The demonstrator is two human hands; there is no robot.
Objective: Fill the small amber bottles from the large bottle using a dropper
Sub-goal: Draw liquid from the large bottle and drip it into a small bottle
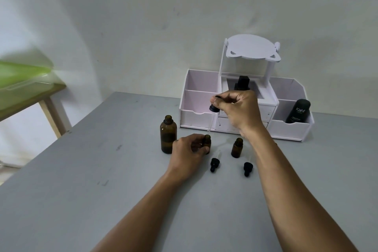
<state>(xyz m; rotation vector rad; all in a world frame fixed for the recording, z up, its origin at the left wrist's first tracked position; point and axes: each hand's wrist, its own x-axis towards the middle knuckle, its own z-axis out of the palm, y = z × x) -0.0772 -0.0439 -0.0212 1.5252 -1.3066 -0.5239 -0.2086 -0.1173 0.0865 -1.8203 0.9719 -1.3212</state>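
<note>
Left forearm (143,200) and right forearm (286,190) are stretched out from the bottom edge over the grey table (81,200). A bit further in, two black caps with glass tubes are laid flat on the table: the left cap (214,164) just in front of the left hand (189,151), the right cap (248,168) just in front of the free small bottle (236,147) (the tubes are faint, but they can be made out pointing away).

The left hand is curled round the held small bottle (207,141), which is kept upright on the table with its neck open. The free small bottle is stood upright and uncapped just to the right, touched by nothing. The large bottle (168,134) is stood open-mouthed just left of the left hand; whether the two touch can't be told.

Higher up, the dropper (213,107) is pinched by its black bulb in the right hand (238,110), thumb against curled fingers. Its glass tube is hung slightly tilted, tip right at the mouth of the held small bottle.

Behind all that, a white organiser (196,116) is set against the wall. A black Kahf bottle (298,111) is leaned in its right front compartment, and a dark bottle (242,83) is tucked in the middle one.
</note>
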